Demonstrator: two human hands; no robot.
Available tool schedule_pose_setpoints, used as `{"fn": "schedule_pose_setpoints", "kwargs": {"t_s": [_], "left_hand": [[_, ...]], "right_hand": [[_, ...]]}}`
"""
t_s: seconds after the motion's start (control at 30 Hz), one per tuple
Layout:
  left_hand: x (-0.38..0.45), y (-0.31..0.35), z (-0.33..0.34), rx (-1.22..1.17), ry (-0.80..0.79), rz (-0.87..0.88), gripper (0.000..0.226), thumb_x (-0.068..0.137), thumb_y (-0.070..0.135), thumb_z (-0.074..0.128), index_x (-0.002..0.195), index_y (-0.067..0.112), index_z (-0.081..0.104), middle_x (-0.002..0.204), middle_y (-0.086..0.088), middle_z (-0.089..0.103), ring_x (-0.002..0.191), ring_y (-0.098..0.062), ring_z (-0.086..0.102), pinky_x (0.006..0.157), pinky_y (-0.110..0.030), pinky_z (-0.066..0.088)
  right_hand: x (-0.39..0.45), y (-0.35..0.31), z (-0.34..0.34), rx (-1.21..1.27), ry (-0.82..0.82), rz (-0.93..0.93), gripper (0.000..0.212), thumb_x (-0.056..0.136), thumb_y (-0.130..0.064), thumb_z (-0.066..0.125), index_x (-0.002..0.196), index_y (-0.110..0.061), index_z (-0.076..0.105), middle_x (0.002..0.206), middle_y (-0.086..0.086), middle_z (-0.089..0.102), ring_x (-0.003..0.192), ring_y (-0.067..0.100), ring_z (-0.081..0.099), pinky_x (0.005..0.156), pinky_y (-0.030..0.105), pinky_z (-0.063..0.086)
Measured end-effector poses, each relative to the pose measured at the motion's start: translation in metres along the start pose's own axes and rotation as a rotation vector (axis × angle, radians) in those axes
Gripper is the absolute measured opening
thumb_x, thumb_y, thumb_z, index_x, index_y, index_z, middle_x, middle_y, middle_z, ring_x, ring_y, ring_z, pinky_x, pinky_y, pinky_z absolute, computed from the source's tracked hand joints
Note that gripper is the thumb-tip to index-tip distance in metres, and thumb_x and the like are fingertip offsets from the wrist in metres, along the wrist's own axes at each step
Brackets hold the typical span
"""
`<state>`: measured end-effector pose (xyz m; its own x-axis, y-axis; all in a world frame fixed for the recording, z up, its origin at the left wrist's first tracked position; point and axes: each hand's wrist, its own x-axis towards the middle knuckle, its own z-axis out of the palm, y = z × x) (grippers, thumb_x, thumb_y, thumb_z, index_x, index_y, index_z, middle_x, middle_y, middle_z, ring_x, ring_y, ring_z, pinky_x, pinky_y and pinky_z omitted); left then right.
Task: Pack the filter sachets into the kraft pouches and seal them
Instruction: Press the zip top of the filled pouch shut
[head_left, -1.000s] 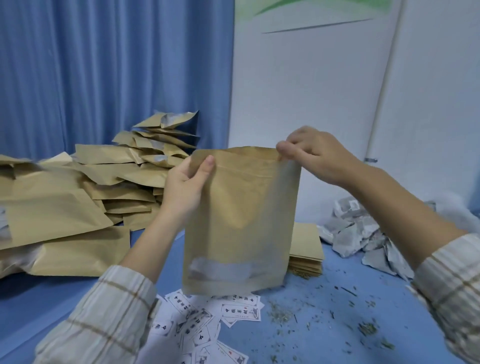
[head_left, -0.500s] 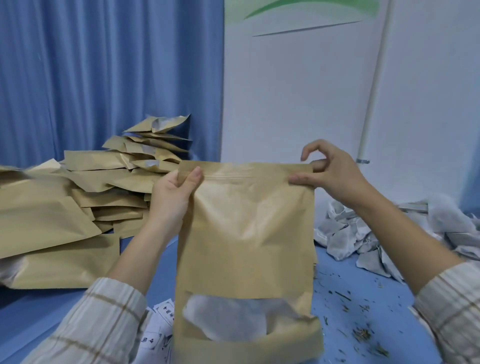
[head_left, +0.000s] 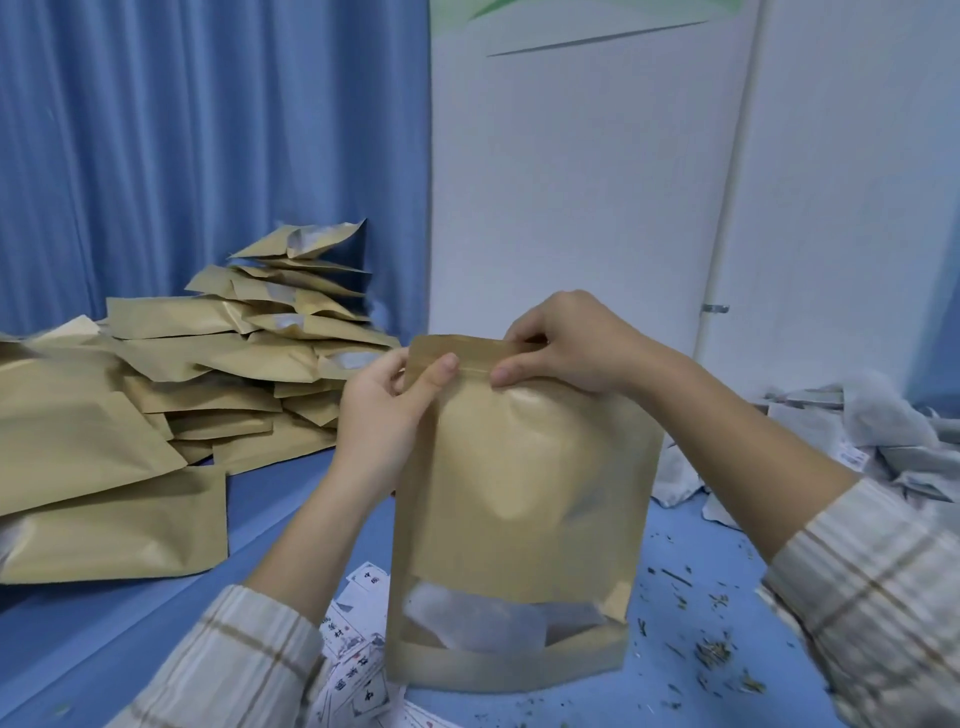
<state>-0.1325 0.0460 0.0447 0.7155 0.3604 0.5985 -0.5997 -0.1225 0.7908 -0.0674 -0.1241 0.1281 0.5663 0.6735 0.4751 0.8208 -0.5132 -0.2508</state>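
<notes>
Kraft pouch (head_left: 524, 483) w/ white sachets (head_left: 478, 621)

We take the counter (head_left: 156, 623), a blue surface, as our landmark. Behind its left part we see a pleated blue curtain (head_left: 208, 145). Behind its right part we see a white wall (head_left: 571, 182) with a vertical white pipe (head_left: 730, 208). Loose dry plant fragments (head_left: 714, 652) lie scattered on its right part.
</notes>
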Motion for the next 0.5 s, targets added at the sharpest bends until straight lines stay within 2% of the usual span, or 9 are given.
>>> {"fn": "schedule_pose_setpoints", "kwargs": {"t_s": [0.03, 0.13, 0.2, 0.27, 0.4, 0.5], "left_hand": [[-0.001, -0.001, 0.000, -0.038, -0.004, -0.017, 0.014, 0.083, 0.032, 0.067, 0.072, 0.022, 0.068, 0.063, 0.007, 0.063, 0.060, -0.009, 0.055, 0.059, -0.021, 0.045], [-0.004, -0.003, 0.005, -0.025, 0.042, 0.022, 0.035, 0.087, 0.025, 0.064, 0.054, 0.026, 0.052, 0.044, 0.017, 0.043, 0.044, 0.002, 0.036, 0.045, -0.012, 0.030], [-0.005, -0.004, 0.009, 0.031, 0.096, 0.062, 0.039, 0.089, 0.022, 0.064, 0.055, 0.026, 0.044, 0.040, 0.016, 0.040, 0.041, 0.001, 0.032, 0.042, -0.011, 0.026], [-0.005, -0.004, 0.013, 0.089, 0.132, 0.095, 0.039, 0.087, 0.027, 0.065, 0.053, 0.028, 0.046, 0.040, 0.015, 0.037, 0.043, -0.002, 0.030, 0.043, -0.014, 0.023], [-0.006, -0.004, 0.020, 0.216, 0.225, 0.144, 0.043, 0.087, 0.032, 0.065, 0.055, 0.023, 0.038, 0.040, 0.011, 0.032, 0.045, -0.006, 0.027, 0.045, -0.018, 0.023], [-0.009, -0.003, 0.024, 0.314, 0.286, 0.212, 0.048, 0.089, 0.030, 0.063, 0.057, 0.019, 0.029, 0.041, 0.011, 0.037, 0.045, -0.007, 0.029, 0.048, -0.017, 0.028]], "right_hand": [[-0.001, 0.001, 0.000, 0.016, 0.001, 0.000, 0.019, 0.071, -0.041, 0.076, 0.064, -0.026, 0.068, 0.054, -0.010, 0.058, 0.054, -0.001, 0.048, 0.051, 0.010, 0.036], [-0.003, -0.002, 0.002, -0.003, -0.045, -0.002, 0.020, 0.074, -0.039, 0.075, 0.059, -0.034, 0.063, 0.051, -0.020, 0.057, 0.054, -0.005, 0.051, 0.050, 0.007, 0.035], [0.000, -0.006, 0.002, -0.007, -0.051, 0.002, 0.013, 0.074, -0.042, 0.074, 0.072, -0.029, 0.071, 0.064, -0.016, 0.065, 0.065, -0.002, 0.056, 0.055, 0.009, 0.039], [0.005, -0.011, 0.002, 0.002, -0.005, -0.010, 0.019, 0.073, -0.041, 0.076, 0.080, -0.023, 0.073, 0.071, -0.010, 0.067, 0.067, 0.003, 0.057, 0.059, 0.010, 0.039], [0.011, -0.021, 0.004, -0.119, 0.006, -0.033, 0.013, 0.076, -0.036, 0.074, 0.071, -0.027, 0.066, 0.058, -0.017, 0.054, 0.058, -0.001, 0.049, 0.052, 0.009, 0.036], [0.011, -0.025, 0.003, -0.191, -0.061, -0.024, 0.033, 0.083, -0.035, 0.067, 0.056, -0.030, 0.049, 0.050, -0.014, 0.047, 0.052, 0.000, 0.045, 0.050, 0.009, 0.033]]}}
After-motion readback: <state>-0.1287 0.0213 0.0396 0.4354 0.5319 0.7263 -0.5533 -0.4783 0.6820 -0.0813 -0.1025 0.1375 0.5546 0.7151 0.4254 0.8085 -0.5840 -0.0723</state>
